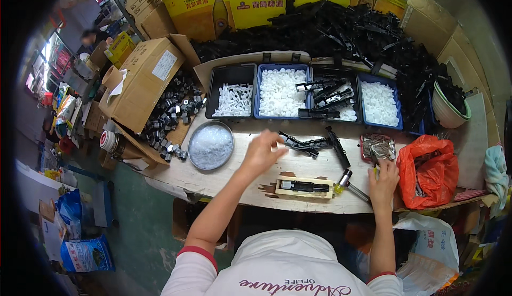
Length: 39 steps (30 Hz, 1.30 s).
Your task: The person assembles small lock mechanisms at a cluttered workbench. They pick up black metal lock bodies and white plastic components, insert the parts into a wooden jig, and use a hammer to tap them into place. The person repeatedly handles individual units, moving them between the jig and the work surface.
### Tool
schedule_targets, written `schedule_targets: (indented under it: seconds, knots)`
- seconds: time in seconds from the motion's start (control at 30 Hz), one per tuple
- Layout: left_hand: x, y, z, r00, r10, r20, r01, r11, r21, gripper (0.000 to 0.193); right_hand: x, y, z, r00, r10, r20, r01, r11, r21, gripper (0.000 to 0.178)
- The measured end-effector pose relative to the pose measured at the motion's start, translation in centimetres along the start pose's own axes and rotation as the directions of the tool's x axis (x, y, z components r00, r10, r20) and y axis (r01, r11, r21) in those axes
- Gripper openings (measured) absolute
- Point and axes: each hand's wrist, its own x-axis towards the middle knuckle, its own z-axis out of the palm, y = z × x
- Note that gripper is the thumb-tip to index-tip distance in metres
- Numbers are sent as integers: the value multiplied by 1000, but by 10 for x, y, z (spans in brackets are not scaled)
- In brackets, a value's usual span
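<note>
My left hand (pixel 263 152) hovers over the table beside several black plastic mechanisms (pixel 309 145), its fingers curved with a gap between thumb and forefinger and nothing visible in them. My right hand (pixel 383 181) is closed around a slim tool with a dark tip and a bit of yellow (pixel 375 169), its kind partly hidden. That hand is just below a red tray of small metal pins (pixel 377 146). In front of me a black part (pixel 305 186) lies in a wooden holder (pixel 285 191). Between holder and right hand rests a hammer (pixel 358 193) with a yellow face.
Bins of white plastic pieces (pixel 282 90) line the back, with black parts across some. A round metal dish (pixel 211 145) stands left, near a carton (pixel 149 77) and small dark pieces. A red plastic bag (pixel 426 170) sits right. Black parts (pixel 341 34) are heaped behind.
</note>
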Motion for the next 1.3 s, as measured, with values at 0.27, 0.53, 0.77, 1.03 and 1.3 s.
schedule_targets:
  seconds: [0.27,0.53,0.77,1.03,1.3]
  knots:
    - [103,-14,4,984,19,-179,62,897,438,23,-2,38,17,987,153,42,-153,988,-4,25]
    - [115,-21,-7,991,69,-115,-59,994,91,20,24,29,11,996,62,-59,-62,998,8,15]
    - [110,-17,-9,993,-116,-31,99,934,-344,20,61,18,55,993,-20,115,34,991,-130,11]
    - [100,-22,-22,983,-172,60,170,749,-640,10,61,19,53,992,-92,89,102,989,-109,8]
    - [47,13,-12,985,-153,78,142,476,-868,10,58,23,35,982,-166,90,179,969,-168,6]
